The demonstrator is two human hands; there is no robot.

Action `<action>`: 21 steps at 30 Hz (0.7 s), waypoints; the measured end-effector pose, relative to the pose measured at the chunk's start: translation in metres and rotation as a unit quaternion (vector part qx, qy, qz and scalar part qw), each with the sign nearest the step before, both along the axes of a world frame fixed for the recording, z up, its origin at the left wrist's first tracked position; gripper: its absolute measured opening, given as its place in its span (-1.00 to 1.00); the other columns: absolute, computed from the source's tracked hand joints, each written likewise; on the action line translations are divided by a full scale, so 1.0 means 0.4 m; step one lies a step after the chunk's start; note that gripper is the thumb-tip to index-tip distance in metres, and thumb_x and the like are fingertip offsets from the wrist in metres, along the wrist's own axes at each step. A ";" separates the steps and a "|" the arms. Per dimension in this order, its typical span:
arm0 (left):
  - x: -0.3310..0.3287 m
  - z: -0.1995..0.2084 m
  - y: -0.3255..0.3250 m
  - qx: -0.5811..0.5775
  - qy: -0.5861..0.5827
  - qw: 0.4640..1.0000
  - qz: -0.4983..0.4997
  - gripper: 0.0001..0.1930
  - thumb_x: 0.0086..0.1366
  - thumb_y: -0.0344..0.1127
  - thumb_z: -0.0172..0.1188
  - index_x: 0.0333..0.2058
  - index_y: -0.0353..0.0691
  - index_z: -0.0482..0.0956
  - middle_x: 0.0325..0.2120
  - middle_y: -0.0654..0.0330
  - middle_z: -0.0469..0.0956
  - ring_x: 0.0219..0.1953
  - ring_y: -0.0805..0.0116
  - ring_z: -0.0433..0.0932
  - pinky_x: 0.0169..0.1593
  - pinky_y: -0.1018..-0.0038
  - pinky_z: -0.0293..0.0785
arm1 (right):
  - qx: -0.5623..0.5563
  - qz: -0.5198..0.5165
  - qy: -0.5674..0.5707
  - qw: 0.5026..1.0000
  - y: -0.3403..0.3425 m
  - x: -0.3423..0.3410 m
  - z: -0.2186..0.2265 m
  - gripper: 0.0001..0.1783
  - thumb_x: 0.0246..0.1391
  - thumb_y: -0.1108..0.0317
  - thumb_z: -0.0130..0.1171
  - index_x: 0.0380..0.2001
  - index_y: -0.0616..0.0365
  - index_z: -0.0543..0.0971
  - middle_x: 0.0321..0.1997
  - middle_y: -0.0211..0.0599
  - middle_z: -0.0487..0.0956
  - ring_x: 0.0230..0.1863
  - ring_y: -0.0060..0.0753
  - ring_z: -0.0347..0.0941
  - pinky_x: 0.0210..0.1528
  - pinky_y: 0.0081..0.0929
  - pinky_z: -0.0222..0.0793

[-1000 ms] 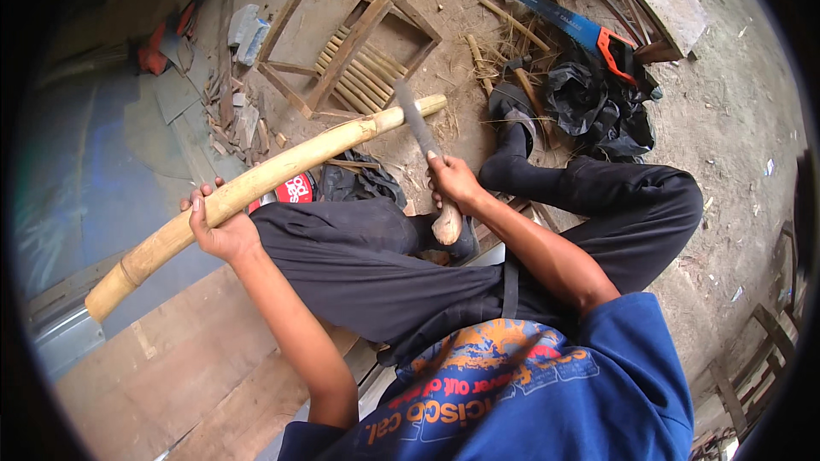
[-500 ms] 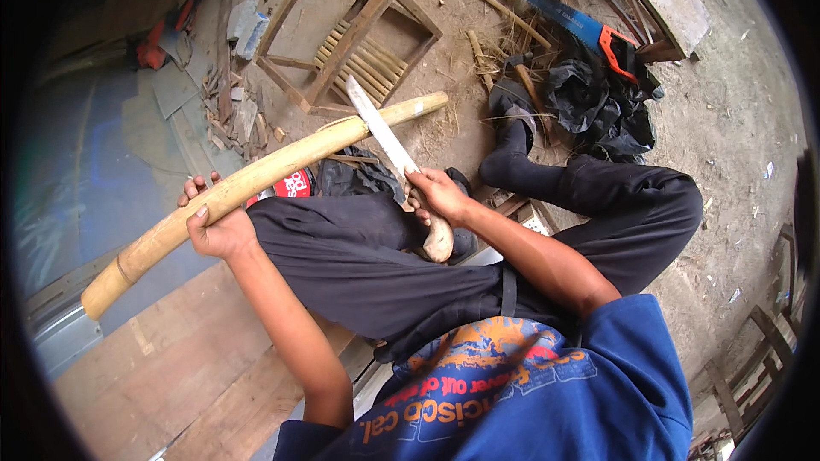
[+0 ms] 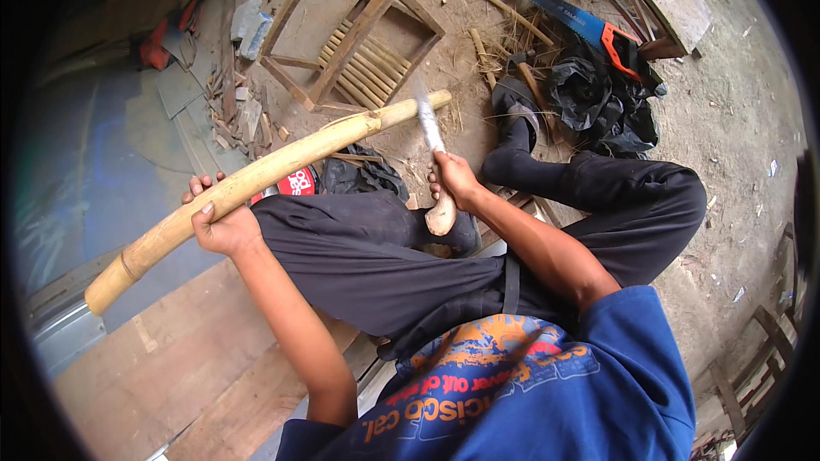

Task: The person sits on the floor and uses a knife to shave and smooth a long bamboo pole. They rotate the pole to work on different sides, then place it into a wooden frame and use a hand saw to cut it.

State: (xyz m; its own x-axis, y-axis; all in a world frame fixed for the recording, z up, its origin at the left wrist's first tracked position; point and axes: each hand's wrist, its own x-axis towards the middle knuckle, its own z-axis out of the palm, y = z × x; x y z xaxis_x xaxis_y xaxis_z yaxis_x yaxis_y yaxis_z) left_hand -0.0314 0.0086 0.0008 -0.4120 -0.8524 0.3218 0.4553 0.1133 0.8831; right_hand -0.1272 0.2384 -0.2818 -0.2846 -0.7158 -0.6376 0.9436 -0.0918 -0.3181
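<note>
Dusty bare floor (image 3: 726,196) all around, with pale wood scraps (image 3: 248,124) heaped off to the left and wide planks (image 3: 213,350) at the lower left; a slatted wooden frame (image 3: 353,47) sits at the top of the view, and off to the right a blue-bladed handsaw with an orange handle (image 3: 581,21) rests beside a crumpled black plastic bag (image 3: 602,111).

Main thing is a long, slightly bent bamboo pole (image 3: 295,156), running on a slant from the lower left up past the legs to just below the wooden frame; the left hand (image 3: 229,226) is wrapped around it toward the thick end, thumb on the near side and fingertips showing over the far side; a short stretch with a node pokes out beyond that hand, and most of the length runs the other way, toward the thin end.

Right hand (image 3: 457,181) is closed around the handle of a machete (image 3: 433,138), the rounded wooden butt sticking out below the fist; that hand sits on the near side of the thin end, just apart from the bamboo; the blade crosses the pole up there but it's blurred, so I can't tell if it's touching; a red tin (image 3: 299,182) shows under the pole, between the two hands.
</note>
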 end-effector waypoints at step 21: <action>-0.024 -0.003 0.030 -0.031 -0.077 0.986 0.146 -0.69 0.25 -0.30 0.34 -0.17 -0.15 0.36 -0.29 0.17 0.44 -0.16 0.30 0.45 0.02 0.24 0.45 | 0.169 0.110 0.748 0.633 0.044 0.071 0.147 -0.40 0.07 0.50 0.06 0.22 0.20 0.26 -0.21 0.01 0.43 -0.30 0.12 0.54 -0.31 -0.06 0.47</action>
State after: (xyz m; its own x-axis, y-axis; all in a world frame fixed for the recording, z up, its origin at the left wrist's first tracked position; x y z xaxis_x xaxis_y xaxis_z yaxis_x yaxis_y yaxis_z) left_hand -0.0411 0.0206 -0.0005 -0.2009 -0.9228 0.3288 0.2564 0.2744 0.9268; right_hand -0.0990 0.2561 -0.2228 -0.6679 -0.7375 0.1000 -0.4578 0.3013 -0.8365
